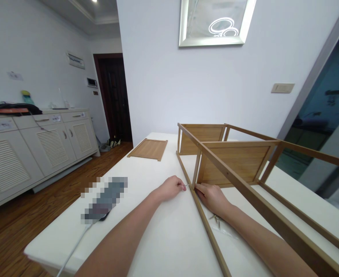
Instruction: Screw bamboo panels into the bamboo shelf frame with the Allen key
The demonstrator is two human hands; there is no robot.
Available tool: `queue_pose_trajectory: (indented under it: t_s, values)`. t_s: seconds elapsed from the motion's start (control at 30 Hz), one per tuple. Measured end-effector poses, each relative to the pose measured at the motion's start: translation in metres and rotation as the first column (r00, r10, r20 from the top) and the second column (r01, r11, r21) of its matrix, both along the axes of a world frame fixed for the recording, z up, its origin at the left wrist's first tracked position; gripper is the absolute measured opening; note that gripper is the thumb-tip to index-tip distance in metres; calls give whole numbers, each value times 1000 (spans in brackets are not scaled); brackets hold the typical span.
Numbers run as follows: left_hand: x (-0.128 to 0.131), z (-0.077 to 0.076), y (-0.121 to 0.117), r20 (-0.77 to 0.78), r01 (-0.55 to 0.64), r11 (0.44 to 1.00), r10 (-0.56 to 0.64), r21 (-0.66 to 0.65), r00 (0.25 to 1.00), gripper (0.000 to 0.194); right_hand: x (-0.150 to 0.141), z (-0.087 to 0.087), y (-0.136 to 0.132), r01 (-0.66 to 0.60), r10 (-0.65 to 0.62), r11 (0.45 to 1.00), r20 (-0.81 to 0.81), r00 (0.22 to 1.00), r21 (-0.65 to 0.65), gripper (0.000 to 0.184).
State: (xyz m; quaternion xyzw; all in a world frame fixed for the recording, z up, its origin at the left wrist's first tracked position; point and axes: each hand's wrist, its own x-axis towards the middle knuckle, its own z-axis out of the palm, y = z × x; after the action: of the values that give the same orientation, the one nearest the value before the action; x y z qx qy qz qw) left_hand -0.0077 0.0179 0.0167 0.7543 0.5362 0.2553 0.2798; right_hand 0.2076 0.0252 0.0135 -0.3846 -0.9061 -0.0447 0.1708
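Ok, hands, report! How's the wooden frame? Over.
Left hand pinching a thin piece. Right hand at foot of post. Wooden frame on white table. Small loose pieces beside right forearm.

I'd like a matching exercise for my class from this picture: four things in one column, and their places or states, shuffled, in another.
Column 1
1. Left hand
2. Right hand
3. Loose wooden panel
4. Framed picture

Column 2
A. Hanging on the wall
B. Holding a thin piece beside a lower rail of the wooden frame
C. Lying flat on the white table, apart from the wooden frame
D. At the lower corner of a panel fitted in the wooden frame

Right pairs: 1-B, 2-D, 3-C, 4-A
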Motion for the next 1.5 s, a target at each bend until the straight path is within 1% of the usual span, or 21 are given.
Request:
queue_pose_trajectory:
  t_s: [0.17, 0.37, 0.6, 0.7, 0.8, 1.0, 1.13, 1.3, 1.5]
  values:
    - [2, 5, -1, -32, -15, 999, 16, 43, 999, 29, 0, 0, 1, -2, 2, 1000, 0, 1000, 0, 29]
    - [2, 7, -6, -183, -41, 992, 63, 121, 981, 28, 0, -1, 1, -2, 1, 1000, -7, 1000, -8, 29]
    - [12, 5, -15, -413, 51, 962, 67, 267, 908, 29, 1, -4, 2, -3, 3, 1000, -11, 1000, 2, 29]
    - [15, 6, -17, -474, 80, 952, 73, 295, 878, 29, 1, -3, 1, -6, 5, 1000, -14, 1000, -7, 29]
    - [17, 6, -18, -516, 81, 943, 103, 321, 851, 29, 0, 0, -1, -3, 3, 1000, -17, 1000, -14, 28]
    - [19, 7, -20, -581, 94, 937, 129, 337, 804, 28, -2, 4, -3, 13, -13, 1000, -7, 1000, -28, 28]
    - [22, 9, -22, -622, 114, 935, 128, 335, 773, 28, -2, 5, -4, 32, -32, 999, 8, 999, -23, 27]
    - [26, 13, -24, -672, 162, 929, 114, 333, 731, 27, -2, 5, -4, 27, -27, 999, -1, 1000, -28, 26]
    - [27, 17, -26, -701, 189, 924, 107, 332, 705, 26, -3, 7, -5, 27, -27, 999, 9, 1000, -29, 28]
